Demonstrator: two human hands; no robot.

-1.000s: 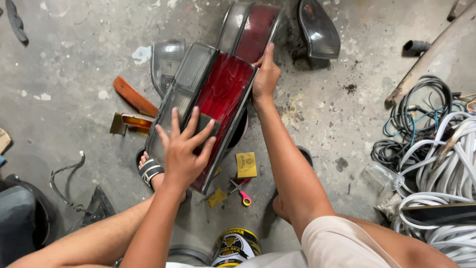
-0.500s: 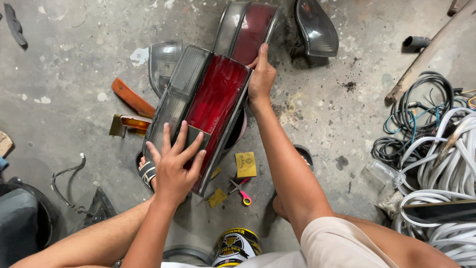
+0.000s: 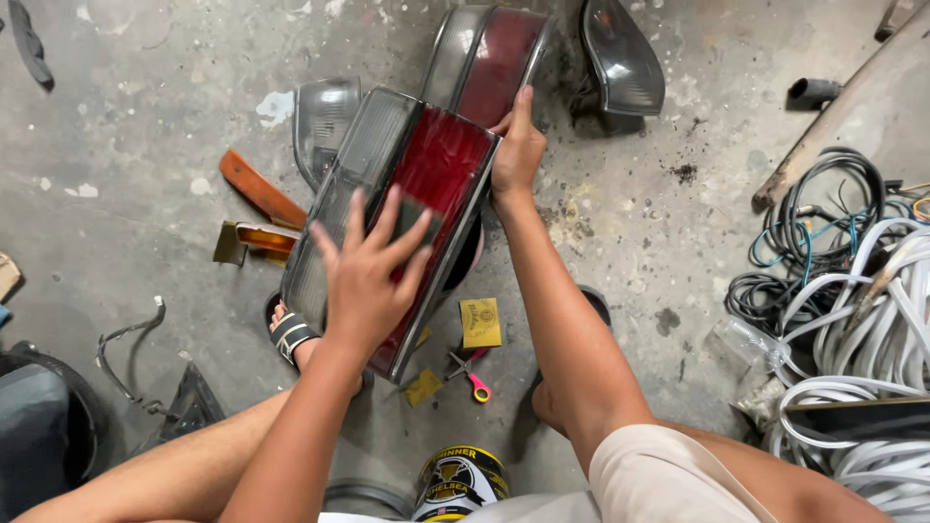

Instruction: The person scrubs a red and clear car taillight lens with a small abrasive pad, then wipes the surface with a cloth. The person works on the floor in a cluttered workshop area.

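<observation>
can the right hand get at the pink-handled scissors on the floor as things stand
Probably yes, once it lets go. The right hand grips the far edge of the red and grey tail lamp. The scissors lie uncovered on the concrete beside the yellow card, near the right forearm.

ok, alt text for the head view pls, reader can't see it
Person seated on a concrete floor presses the left hand flat, over a small dark pad, on a red-and-smoked tail light, while the right hand steadies its top edge. More lamp lenses, scissors and coiled cables lie around.
</observation>
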